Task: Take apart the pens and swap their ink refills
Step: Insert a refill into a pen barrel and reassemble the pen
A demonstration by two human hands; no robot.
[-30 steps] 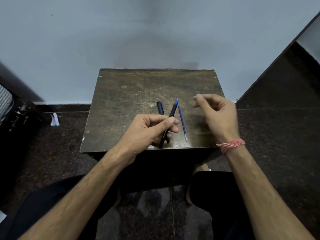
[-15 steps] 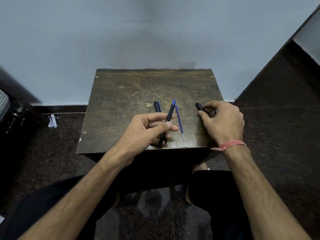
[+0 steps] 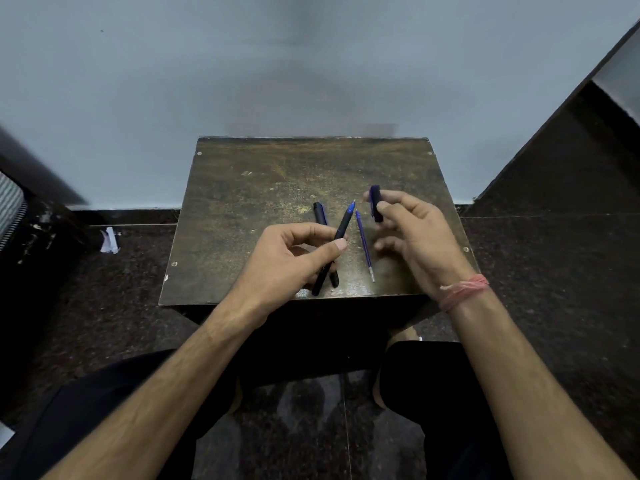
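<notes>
Table [image 3: 242, 202] is the reference: small, dark, worn top, set against the pale wall [image 3: 242, 81], my knees below its near edge

Left hand [image 3: 287, 261]: thumb and curled fingers pinching a black pen [image 3: 341, 230] near its middle, over the table's near-centre. Pen is tilted, blue tip [image 3: 351, 206] pointing away from me and slightly right, back end down by the table's near edge. It's lifted off the surface at the tip end; can't tell if the back end touches

Right hand [image 3: 415, 237]: over the right half of the table, thumb and forefinger pinching a short dark blue cap [image 3: 375, 204], roughly upright, above the surface. Other fingers loosely curled, holding nothing. Cap is motion-blurred, so no finer detail. Pink thread band [image 3: 464, 291] on that wrist

On the table, between my two hands: loose refill [image 3: 364, 245], thin blue tube, lying flat, metal end toward the near edge, other end pointing away. It's just right of the held pen and not touching it

Left of the held pen, also flat on the table: second black pen body [image 3: 320, 213]; far end visible, the rest goes under my left hand, with a dark end showing again near the table's near edge

Floor left of the table: small scrap of white paper [image 3: 110, 241] by the skirting
</notes>
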